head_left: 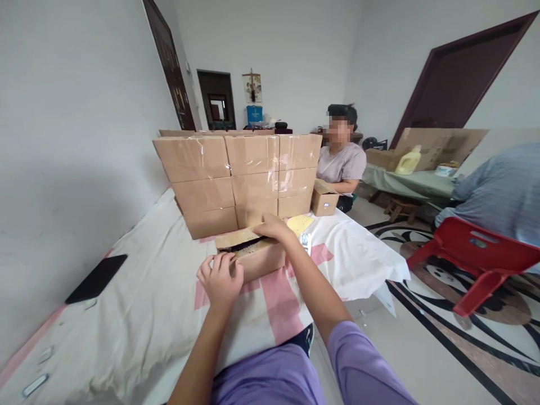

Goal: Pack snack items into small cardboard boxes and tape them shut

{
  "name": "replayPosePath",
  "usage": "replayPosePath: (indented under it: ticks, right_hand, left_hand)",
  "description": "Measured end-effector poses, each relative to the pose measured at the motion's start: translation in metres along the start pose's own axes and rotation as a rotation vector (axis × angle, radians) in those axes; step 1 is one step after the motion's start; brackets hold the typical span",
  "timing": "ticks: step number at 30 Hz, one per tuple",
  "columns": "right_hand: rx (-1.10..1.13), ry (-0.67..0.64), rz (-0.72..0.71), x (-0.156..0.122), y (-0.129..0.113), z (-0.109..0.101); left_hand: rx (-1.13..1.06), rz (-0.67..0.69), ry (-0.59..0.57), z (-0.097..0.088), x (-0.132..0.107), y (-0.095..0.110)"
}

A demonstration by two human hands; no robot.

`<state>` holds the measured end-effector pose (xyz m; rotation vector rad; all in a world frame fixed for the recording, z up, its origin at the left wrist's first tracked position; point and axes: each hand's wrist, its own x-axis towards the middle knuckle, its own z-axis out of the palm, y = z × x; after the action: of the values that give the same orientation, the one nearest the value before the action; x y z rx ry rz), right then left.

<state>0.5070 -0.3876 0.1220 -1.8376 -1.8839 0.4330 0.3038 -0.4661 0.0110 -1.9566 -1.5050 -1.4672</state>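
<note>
Head view: we should steady the open box (264,264) with our curled left hand (221,277); whether our right hand (273,226) pinches, we cannot tell.

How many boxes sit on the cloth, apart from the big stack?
2: a partly open box at the left hand and right hand, and a labelled box by the stack's right end. The stack may hide others.

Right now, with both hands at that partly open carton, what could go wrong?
The carton has a dark gap under its flap near the left hand, so pressing down might pinch a finger. The stacked boxes stand close behind, so a push from the right hand could nudge them.
</note>
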Motion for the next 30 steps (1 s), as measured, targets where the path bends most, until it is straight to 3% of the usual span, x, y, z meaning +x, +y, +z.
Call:
replayPosePath:
  ticks: [3, 6, 11, 14, 16, 20, 25, 30]
  right_hand:
    - [0.244, -0.061, -0.051, -0.017, 0.043, -0.01]
    - [0.464, -0.027, -0.096, -0.044, 0.068, 0.007]
    - [0.802, 0.027, -0.136, -0.077, 0.083, 0.052]
    - [1.032, 0.053, -0.138, -0.075, 0.088, 0.061]
    - [1.087, 0.029, -0.143, -0.066, 0.091, 0.058]
    - [0.966, 0.029, -0.159, -0.049, 0.088, 0.038]
    - [0.425, 0.036, -0.322, -0.029, 0.06, 0.007]
    - [0.112, 0.015, -0.443, -0.013, 0.038, -0.002]
  left_hand:
    - [-0.023, -0.011, -0.01, 0.001, -0.002, -0.002]
    - [-0.042, -0.03, -0.023, 0.002, -0.003, -0.004]
    - [-0.112, -0.027, -0.043, -0.005, 0.006, -0.014]
    - [-0.127, -0.04, -0.042, -0.013, 0.022, -0.022]
    - [-0.083, -0.069, -0.102, -0.018, 0.036, -0.026]
    - [0.032, -0.055, -0.347, -0.022, 0.063, -0.032]
    - [0.108, 0.039, -0.438, -0.027, 0.089, -0.04]
    - [0.109, 0.169, -0.669, -0.032, 0.119, -0.045]
